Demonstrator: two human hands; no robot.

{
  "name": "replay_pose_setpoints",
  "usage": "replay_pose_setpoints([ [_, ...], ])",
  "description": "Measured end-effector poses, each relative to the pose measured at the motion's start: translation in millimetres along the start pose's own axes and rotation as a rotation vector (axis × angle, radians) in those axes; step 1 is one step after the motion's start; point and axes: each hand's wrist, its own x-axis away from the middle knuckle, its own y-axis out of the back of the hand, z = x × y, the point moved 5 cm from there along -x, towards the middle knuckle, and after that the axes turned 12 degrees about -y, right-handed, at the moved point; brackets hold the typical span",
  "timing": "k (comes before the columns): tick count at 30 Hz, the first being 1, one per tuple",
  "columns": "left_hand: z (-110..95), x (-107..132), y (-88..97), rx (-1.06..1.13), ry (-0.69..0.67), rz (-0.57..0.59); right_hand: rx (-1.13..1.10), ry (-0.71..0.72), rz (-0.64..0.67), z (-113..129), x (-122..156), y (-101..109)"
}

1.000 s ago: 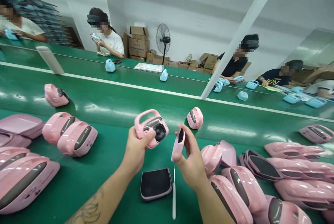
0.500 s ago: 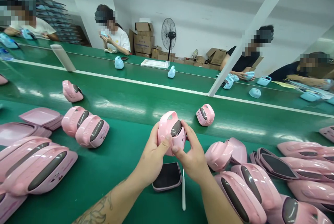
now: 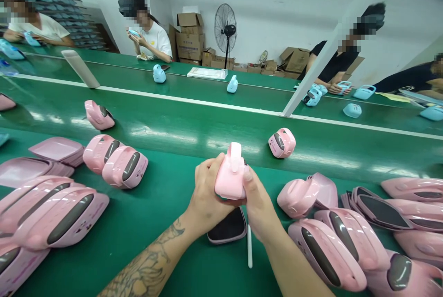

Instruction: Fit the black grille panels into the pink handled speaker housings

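Note:
Between my two hands is a small pink plastic housing with a loop handle on top, raised over the front of the green table. Its plain narrow side faces me, and only a sliver of its dark window shows at the right. My left hand wraps its left side and underside. My right hand grips the right side, thumb near the dark part. Below my hands lies a dark panel with a pink rim, partly hidden by my left hand. A thin white-handled tool rests beside it, under my right wrist.
Pink housings and stacked pink panels crowd the left; more housings and dark panels fill the right. One pink housing stands on the belt. A white post rises beyond. Several co-workers handle blue housings opposite.
The pink housing has been turned between my hands: its dark window and printed front faced me partly before, now its plain side does. Both hands have shifted their grip around it.

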Motion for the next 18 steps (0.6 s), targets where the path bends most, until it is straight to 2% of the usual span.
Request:
replay_pose_setpoints([
  [2,-1,-1,1.5,-0.004,-0.093,-0.054,-0.085,-0.056,0.062,-6,1,-10],
  [4,-4,-5,3.8,0.106,-0.072,-0.045,-0.111,-0.103,0.088,-10,1,-12],
  [5,-4,-7,5.6,0.183,-0.005,-0.023,-0.08,-0.112,0.109,-10,1,-11],
  [7,0,-11,10.7,0.343,0.222,0.032,0.054,-0.088,0.157,-8,4,-4],
  [10,7,-12,22.0,0.583,0.535,0.06,0.351,0.065,0.13,0,11,15],
  [12,8,-10,25.9,0.763,0.63,0.07,0.528,0.228,0.079,8,20,25],
  [14,8,-5,25.1,0.903,0.707,0.088,0.677,0.355,0.104,11,30,25],
  [18,5,12,16.4,1.024,0.803,0.134,0.867,0.444,0.174,4,42,11],
])
